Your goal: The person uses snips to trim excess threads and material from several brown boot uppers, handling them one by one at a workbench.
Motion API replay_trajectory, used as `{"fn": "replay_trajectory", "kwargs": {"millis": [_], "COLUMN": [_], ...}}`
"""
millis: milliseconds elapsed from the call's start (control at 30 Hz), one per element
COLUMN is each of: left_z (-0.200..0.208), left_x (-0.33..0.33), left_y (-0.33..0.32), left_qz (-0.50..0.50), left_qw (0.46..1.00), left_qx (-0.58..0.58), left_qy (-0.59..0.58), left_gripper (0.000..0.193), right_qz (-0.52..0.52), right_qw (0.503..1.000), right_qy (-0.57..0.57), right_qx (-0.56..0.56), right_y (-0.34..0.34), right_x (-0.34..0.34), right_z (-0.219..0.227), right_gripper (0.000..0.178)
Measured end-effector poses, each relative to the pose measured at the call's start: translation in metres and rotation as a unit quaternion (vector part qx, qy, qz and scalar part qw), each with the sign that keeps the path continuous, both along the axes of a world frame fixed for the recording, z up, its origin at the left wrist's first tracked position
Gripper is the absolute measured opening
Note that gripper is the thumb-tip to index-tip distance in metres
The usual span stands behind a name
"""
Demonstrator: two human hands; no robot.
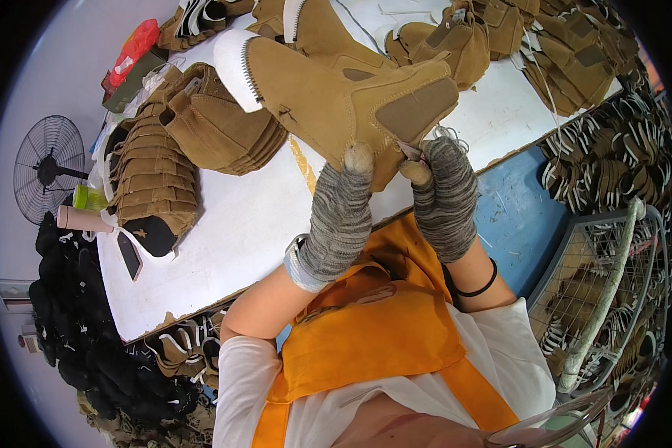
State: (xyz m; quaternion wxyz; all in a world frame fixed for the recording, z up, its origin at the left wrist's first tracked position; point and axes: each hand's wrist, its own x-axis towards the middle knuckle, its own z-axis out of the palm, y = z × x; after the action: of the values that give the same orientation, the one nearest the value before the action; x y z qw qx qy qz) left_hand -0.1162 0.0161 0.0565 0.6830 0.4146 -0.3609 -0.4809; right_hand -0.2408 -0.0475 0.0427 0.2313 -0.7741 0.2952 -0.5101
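Observation:
In front of me a tan suede boot upper (313, 89) is held up over the table, with a brown elastic side panel and a white, toothed-edged toe piece. My left hand (336, 205), in a grey knit glove with bare fingertips, grips its lower edge. My right hand (449, 194), gloved likewise, is closed at the edge near the panel. Between its thumb and fingers shows a small pointed tool (411, 152), mostly hidden; its exact kind is unclear. Thin thread loops stand by those fingers. Another tan upper (328, 37) lies just behind.
Stacked tan uppers (153, 164) cover the left of the white table (224, 216); more piles (575, 60) fill the far right. A fan (48, 170) stands left, above black uppers (75, 321). A wire cart (612, 291) with shoe parts stands at right. A dark phone-like slab (129, 256) lies near the left edge.

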Motion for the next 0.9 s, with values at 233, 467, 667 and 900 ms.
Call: {"fn": "replay_trajectory", "kwargs": {"millis": [233, 467, 667, 900], "left_z": [-0.004, -0.01, -0.021, -0.01], "left_x": [0.005, 0.007, 0.012, 0.054], "left_y": [-0.004, -0.005, -0.009, -0.011], "left_qz": [-0.03, -0.023, 0.056, -0.053], "left_qw": [0.999, 1.0, 0.979, 0.988], "left_qx": [-0.026, 0.008, -0.015, 0.006], "left_qy": [0.003, -0.02, -0.196, -0.142], "left_gripper": [0.054, 0.07, 0.054, 0.054], "right_qz": [0.029, 0.015, 0.077, 0.013], "right_qw": [0.999, 0.999, 0.956, 0.947], "right_qy": [-0.022, -0.02, -0.19, -0.239], "right_qx": [0.009, 0.02, 0.209, 0.214], "right_y": [0.001, -0.002, 0.005, -0.018], "right_x": [0.002, 0.001, -0.003, -0.018], "right_z": [-0.003, -0.021, -0.022, -0.011], "right_gripper": [0.02, 0.022, 0.02, 0.043]}}
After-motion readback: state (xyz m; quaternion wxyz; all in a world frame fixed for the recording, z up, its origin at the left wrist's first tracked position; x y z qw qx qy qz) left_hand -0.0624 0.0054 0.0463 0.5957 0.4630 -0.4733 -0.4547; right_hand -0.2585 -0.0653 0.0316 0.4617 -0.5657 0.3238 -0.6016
